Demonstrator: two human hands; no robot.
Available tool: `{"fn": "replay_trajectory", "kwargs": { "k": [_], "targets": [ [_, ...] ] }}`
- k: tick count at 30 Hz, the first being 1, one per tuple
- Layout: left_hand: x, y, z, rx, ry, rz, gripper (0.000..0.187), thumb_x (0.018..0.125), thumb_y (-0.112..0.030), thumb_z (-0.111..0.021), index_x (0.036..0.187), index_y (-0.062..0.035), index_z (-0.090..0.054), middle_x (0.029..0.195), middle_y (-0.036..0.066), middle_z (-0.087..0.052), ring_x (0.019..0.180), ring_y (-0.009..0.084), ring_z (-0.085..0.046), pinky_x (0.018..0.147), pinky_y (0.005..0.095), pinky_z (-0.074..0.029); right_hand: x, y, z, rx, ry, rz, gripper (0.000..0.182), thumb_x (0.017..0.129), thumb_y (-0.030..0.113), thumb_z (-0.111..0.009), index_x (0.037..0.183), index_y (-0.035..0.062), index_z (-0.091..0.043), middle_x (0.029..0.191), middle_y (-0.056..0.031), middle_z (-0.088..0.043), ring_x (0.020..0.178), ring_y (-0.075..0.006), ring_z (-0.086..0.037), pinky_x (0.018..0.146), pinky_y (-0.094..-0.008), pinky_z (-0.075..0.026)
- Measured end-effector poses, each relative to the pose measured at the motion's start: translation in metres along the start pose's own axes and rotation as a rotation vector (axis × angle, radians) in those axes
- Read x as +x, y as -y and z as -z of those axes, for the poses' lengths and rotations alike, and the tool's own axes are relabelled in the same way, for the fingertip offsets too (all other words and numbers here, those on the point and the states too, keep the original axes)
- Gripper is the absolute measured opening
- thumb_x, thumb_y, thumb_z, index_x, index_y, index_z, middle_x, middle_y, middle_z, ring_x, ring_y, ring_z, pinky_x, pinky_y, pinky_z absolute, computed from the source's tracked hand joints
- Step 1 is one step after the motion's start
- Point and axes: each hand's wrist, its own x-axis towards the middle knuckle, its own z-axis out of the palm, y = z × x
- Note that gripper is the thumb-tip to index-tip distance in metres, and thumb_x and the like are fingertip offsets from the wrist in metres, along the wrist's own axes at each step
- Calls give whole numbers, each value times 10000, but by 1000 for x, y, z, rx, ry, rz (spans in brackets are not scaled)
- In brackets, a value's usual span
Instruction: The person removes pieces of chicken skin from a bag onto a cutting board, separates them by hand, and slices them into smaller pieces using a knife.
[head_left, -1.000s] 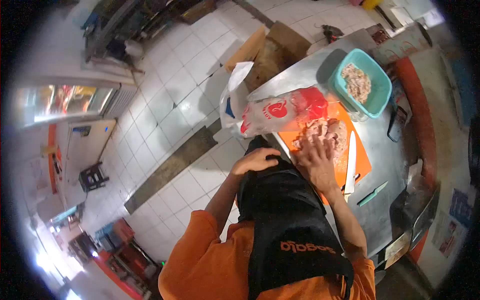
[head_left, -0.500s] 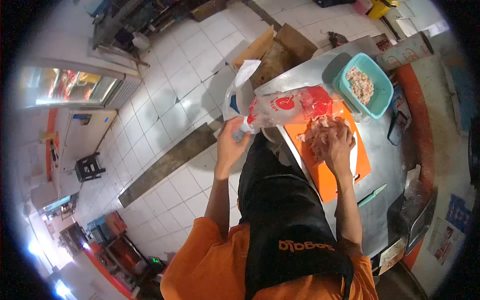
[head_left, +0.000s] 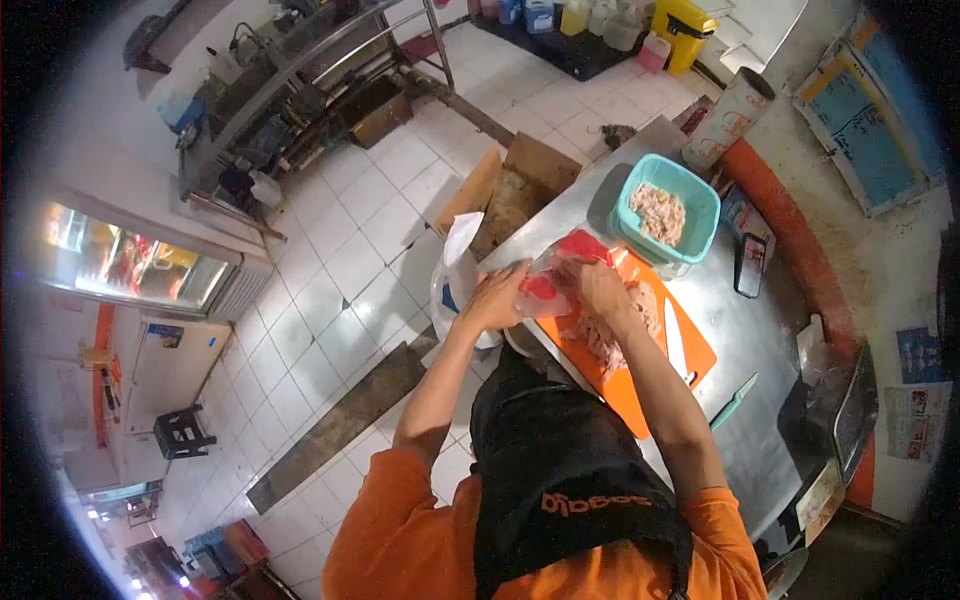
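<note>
The bag (head_left: 540, 288), clear plastic with red print, is held up between the two hands over the left near corner of the desk (head_left: 775, 335), partly over the board (head_left: 625, 395). The right hand (head_left: 600, 288) has its grip clamped on the bag, fingers bunched together. The left hand (head_left: 493, 300) touches the bag's left end, palm turned down; whether its grip is fully together I cannot tell.

Just below the right hand, meat (head_left: 605, 345) lies in a loose heap on the orange board, which sits along the desk's near edge. A large knife (head_left: 676, 343) rests on the board's right side, its blade pointing away from the person. To the right of the board, a green knife (head_left: 735, 403) lies on bare metal.

Toward the desk's left far corner stands a teal tub (head_left: 705, 215) with minced meat (head_left: 660, 213) inside, resting on a clear container (head_left: 670, 268). A phone (head_left: 750, 265) lies right of the tub, near the far edge, and a printed roll (head_left: 728, 118) is by that corner, tilted.

Beyond the desk's left edge, an open box (head_left: 545, 160) is on the floor (head_left: 305, 335), with a white bag (head_left: 440, 272) near the left hand. Farther left are a black stool (head_left: 183, 434) and a lit fridge (head_left: 140, 250).
</note>
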Motion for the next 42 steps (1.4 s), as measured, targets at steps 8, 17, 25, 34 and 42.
{"fn": "replay_trajectory", "kwargs": {
  "k": [8,17,25,34,42],
  "targets": [
    [4,2,-13,-61,129,27,633,789,-187,-726,1410,-152,-607,1272,107,-717,1157,297,-674,1022,496,-358,25,6,7,-242,-34,-71,192,936,143,-542,994,77,-714,845,-175,-738,783,-359,-744,661,-485,-588],
    [-5,9,7,-361,-120,90,674,732,-79,-742,1391,-78,-604,1182,156,-729,1076,319,-700,936,430,-538,12,32,45,-37,34,-47,206,921,139,-607,1073,71,-727,999,-163,-753,899,-305,-750,747,-426,-600],
    [35,66,86,-602,-377,24,847,698,-208,-868,1443,-4,-519,1248,164,-702,1135,264,-680,1001,389,-524,-59,41,155,609,-433,-403,162,893,33,-749,1036,-11,-687,865,-105,-738,802,-124,-704,718,-296,-579],
    [89,-14,115,-166,-251,-282,1280,591,-323,-960,1606,-22,-240,1514,273,-431,1416,432,-396,1194,527,-304,-167,9,129,703,-412,-717,203,954,127,-740,1092,-1,-664,904,-55,-723,860,-142,-737,790,-306,-588],
    [36,-95,-46,189,273,-409,1503,508,-486,-972,1632,-9,-96,1680,284,-122,1557,483,-96,1258,592,-126,-169,39,75,233,-97,-543,1299,594,335,-978,1597,58,-200,1419,-325,-416,1295,-517,-455,1071,-556,-444]
  ]
}}
